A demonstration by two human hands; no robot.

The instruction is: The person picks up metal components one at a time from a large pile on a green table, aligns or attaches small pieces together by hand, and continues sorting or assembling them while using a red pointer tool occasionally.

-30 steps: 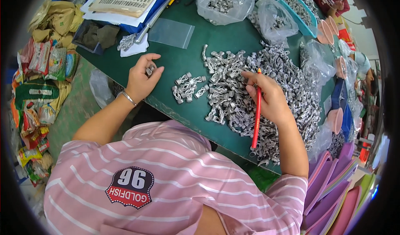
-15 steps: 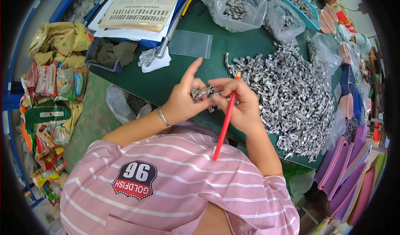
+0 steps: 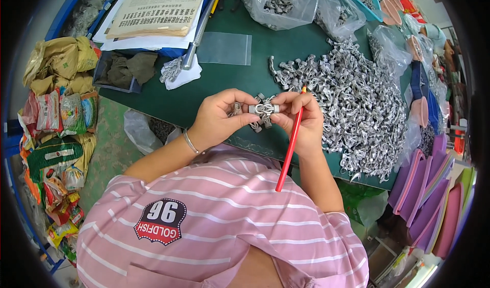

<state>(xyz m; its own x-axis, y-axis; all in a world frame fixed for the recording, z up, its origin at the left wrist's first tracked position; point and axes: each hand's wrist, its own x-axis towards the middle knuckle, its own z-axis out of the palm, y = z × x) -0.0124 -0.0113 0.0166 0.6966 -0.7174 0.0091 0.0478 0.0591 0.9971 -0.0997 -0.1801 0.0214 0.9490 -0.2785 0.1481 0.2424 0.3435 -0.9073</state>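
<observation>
Two hands hold one looped silver piece (image 3: 264,109) left of the metal heap (image 3: 357,104). Our left hand (image 3: 215,115) has its fingers pinched on the end away from the heap; our right hand (image 3: 309,123), also clasping a red stick (image 3: 290,150), clamps its fingers on the heapward end. The long axis points toward the heap, neither hand nearer.

Looped silver metal fitting (image 3: 264,109), held level by both ends between left hand (image 3: 217,118) and right hand (image 3: 311,124).
Ribbed cylinders form its ends, open loops its middle; whether it is one piece or two is unclear. The red pencil (image 3: 289,147) slants from the right hand, yellowish end uppermost. A few loose fittings (image 3: 256,127) show around it; a broad heap (image 3: 357,109) of similar pieces spreads rightward.
</observation>
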